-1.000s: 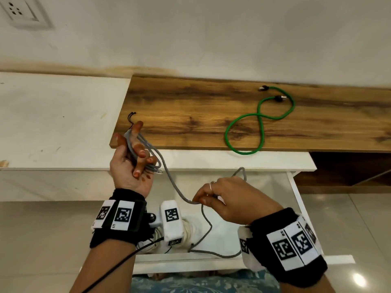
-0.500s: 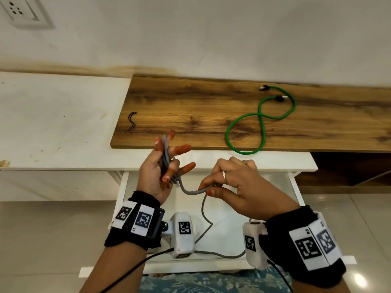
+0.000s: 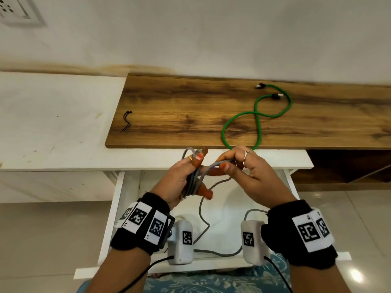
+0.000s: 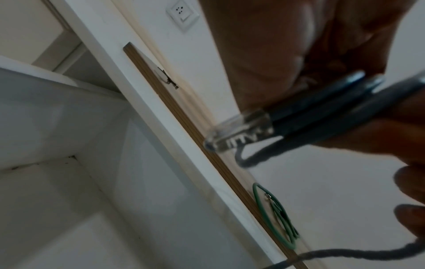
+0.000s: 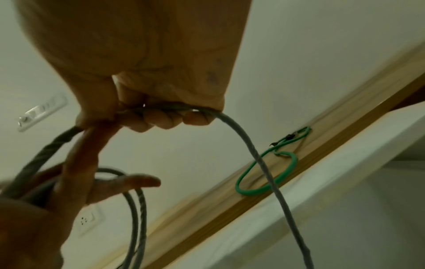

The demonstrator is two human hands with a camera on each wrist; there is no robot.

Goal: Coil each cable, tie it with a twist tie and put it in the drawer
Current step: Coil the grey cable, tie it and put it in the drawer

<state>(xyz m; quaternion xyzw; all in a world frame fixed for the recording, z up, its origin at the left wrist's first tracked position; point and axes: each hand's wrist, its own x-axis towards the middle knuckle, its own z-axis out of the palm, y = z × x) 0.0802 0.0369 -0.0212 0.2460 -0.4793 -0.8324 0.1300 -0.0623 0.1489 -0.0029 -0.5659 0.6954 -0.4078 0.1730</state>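
Grey cable loops are gripped in the left hand at frame centre. A strand is pinched by the curled right hand, above the drawer.

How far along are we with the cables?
Nothing finished yet. In hand: the left hand holds the grey cable loops while the right hand feeds slack hanging into the open drawer. Left: tie it with the twist ties, then the untouched green cable.

Home room: wall socket, tiled floor.
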